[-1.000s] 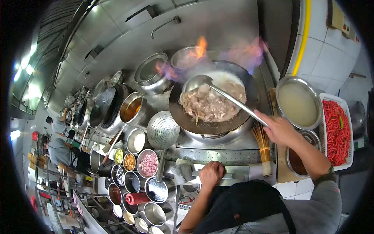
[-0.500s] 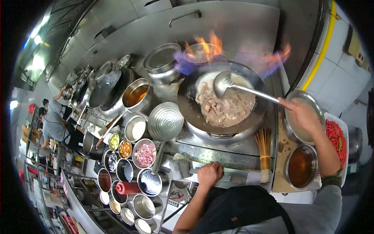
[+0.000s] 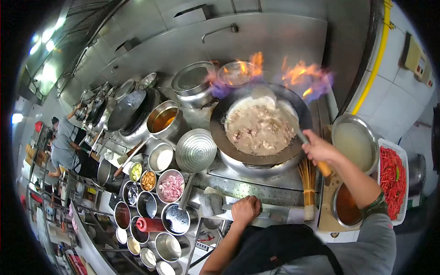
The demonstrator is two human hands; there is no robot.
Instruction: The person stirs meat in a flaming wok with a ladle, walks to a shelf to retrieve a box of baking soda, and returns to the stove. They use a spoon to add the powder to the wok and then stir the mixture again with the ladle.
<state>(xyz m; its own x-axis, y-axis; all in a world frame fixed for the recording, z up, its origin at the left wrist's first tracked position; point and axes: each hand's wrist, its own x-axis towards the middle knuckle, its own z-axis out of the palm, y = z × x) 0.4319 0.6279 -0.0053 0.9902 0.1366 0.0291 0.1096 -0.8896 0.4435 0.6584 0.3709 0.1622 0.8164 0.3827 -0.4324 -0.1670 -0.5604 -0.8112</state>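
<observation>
My right hand (image 3: pixel 319 147) is closed around the wooden-ended handle of a metal ladle (image 3: pixel 264 93). The ladle's bowl is at the far side of a large dark wok (image 3: pixel 220 133), over pale, bubbling liquid with pieces that look like meat (image 3: pixel 256 126). Flames (image 3: pixel 302 75) rise behind the wok. My left hand (image 3: pixel 246 210) is curled into a fist at the counter's front edge, over a flat metal strip; whatever its fingers may hold is hidden. Beside it lies a folded grey cloth (image 3: pixel 211 204).
A perforated strainer (image 3: pixel 196 150) lies left of the wok, near a pot of brown liquid (image 3: pixel 163 119) and several ingredient bowls. A bamboo brush (image 3: pixel 309 188) stands in front. To the right are a bowl of cloudy liquid (image 3: pixel 353 142) and a basket of red chillies (image 3: pixel 392 178). Co-workers (image 3: pixel 66 146) stand far left.
My right hand has moved left and nearer to me. The ladle's bowl has gone from the middle of the wok to its far side. The left hand stays by the counter edge.
</observation>
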